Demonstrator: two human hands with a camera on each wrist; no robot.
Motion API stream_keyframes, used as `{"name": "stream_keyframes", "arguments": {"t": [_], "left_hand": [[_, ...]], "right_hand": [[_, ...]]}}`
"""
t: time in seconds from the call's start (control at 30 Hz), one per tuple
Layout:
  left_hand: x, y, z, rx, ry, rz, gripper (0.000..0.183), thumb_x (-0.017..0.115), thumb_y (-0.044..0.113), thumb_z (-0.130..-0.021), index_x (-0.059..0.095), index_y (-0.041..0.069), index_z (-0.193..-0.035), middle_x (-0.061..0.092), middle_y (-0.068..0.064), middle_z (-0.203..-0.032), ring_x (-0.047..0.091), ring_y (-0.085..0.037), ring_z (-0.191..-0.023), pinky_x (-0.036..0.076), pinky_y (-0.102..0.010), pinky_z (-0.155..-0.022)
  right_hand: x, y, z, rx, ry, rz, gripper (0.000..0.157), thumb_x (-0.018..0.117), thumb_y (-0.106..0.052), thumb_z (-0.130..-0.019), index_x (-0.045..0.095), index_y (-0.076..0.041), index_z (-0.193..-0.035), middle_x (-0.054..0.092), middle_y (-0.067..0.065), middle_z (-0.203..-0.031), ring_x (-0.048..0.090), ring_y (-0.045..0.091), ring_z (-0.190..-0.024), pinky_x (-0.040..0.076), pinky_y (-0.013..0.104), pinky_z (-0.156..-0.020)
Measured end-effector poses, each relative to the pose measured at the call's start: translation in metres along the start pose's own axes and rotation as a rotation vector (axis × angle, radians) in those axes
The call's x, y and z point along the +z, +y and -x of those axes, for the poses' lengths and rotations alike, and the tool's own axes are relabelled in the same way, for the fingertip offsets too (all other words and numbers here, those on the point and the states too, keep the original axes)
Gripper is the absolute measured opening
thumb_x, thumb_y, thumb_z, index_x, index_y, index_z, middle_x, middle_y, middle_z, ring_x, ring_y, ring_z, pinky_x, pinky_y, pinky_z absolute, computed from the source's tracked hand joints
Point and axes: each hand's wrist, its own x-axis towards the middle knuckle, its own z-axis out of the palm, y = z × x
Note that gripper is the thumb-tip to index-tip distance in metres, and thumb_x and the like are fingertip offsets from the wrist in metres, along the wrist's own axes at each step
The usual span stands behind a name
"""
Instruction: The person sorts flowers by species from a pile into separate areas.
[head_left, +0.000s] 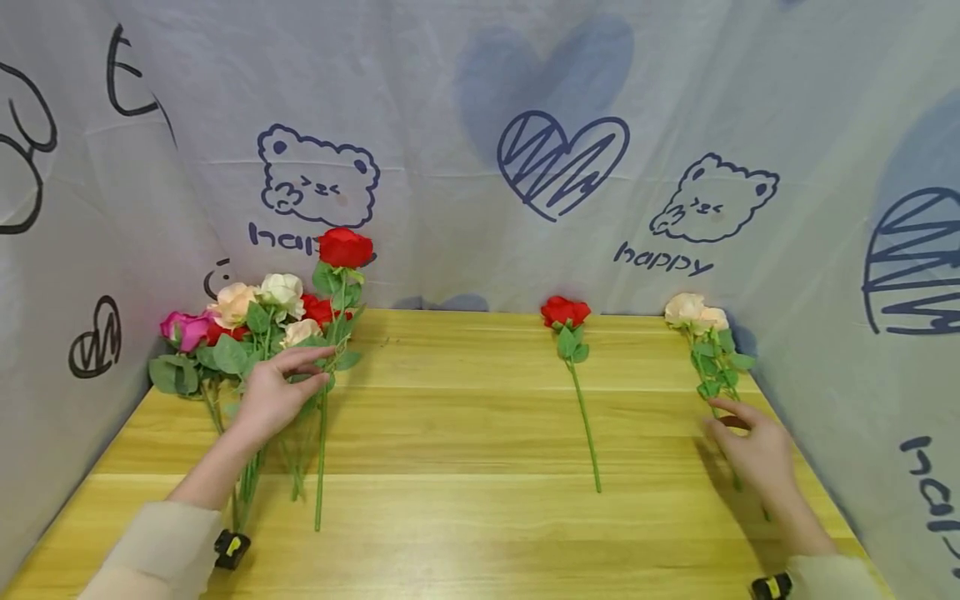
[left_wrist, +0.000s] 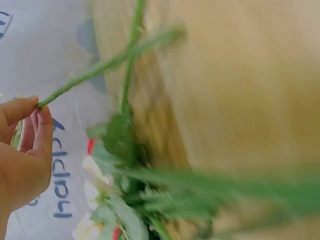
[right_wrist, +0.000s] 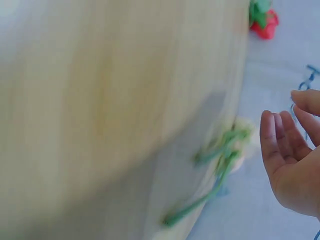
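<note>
Pale doodle-printed fabric [head_left: 435,208] backs a yellow wood-grain table [head_left: 465,525]; left of frame, the left hand [head_left: 277,392] pinches a red artificial rose [head_left: 345,248] by its near-vertical stem, bloom above; lower right, the empty right hand [head_left: 757,450], thumb apart, is nearest two cream artificial roses [head_left: 684,309], blooms up-frame

Head view is looking forward and down across the table [head_left: 465,433]. Wrist views are looking from closer, turned sideways: left hand [left_wrist: 25,160] at frame left, right hand [right_wrist: 295,165] at frame right. Head and right wrist views are sharing the pale flowers [head_left: 684,310].
</note>
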Motion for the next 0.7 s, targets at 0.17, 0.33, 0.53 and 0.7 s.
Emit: {"name": "stream_keyframes", "arguments": {"t": [0.17, 0.33, 0.53, 0.7], "left_hand": [[0.018, 0.012, -0.008, 0.028, 0.082, 0.097, 0.041, 0.073, 0.004, -0.097, 0.069, 0.009, -0.137, 0.065, -0.014, -0.136, 0.06, 0.004, -0.097, 0.053, -0.013, -0.074], [0.041, 0.026, -0.013, 0.025, 0.096, 0.22, 0.041, 0.074, 0.003, -0.096, 0.069, 0.007, -0.137, 0.065, -0.014, -0.135, 0.062, -0.001, -0.1, 0.053, -0.011, -0.081], [0.073, 0.043, -0.016, -0.009, 0.069, 0.368, 0.043, 0.074, -0.001, -0.094, 0.069, 0.005, -0.136, 0.062, -0.016, -0.137, 0.067, -0.018, -0.107, 0.054, -0.013, -0.079], [0.102, 0.055, -0.019, 0.005, 0.064, 0.448, 0.042, 0.074, -0.006, -0.093, 0.069, 0.001, -0.134, 0.062, -0.019, -0.134, 0.066, -0.039, -0.114, 0.054, -0.013, -0.077]], "right_hand": [[0.02, -0.032, 0.002, -0.052, 0.054, -0.137, 0.038, 0.07, -0.025, -0.102, 0.069, -0.007, -0.136, 0.068, 0.02, -0.129, 0.057, -0.016, -0.086, 0.054, 0.014, -0.062], [0.048, -0.066, 0.007, -0.098, 0.027, -0.303, 0.036, 0.069, -0.02, -0.103, 0.068, -0.008, -0.137, 0.065, 0.013, -0.137, 0.061, -0.01, -0.098, 0.056, 0.013, -0.074], [0.082, -0.104, 0.019, -0.123, -0.056, -0.485, 0.035, 0.07, -0.014, -0.102, 0.068, -0.007, -0.135, 0.066, 0.011, -0.136, 0.066, 0.006, -0.102, 0.061, 0.023, -0.077], [0.106, -0.135, 0.032, -0.109, -0.154, -0.565, 0.034, 0.073, -0.009, -0.098, 0.07, -0.008, -0.132, 0.067, 0.011, -0.132, 0.068, 0.014, -0.103, 0.062, 0.027, -0.077]]}}
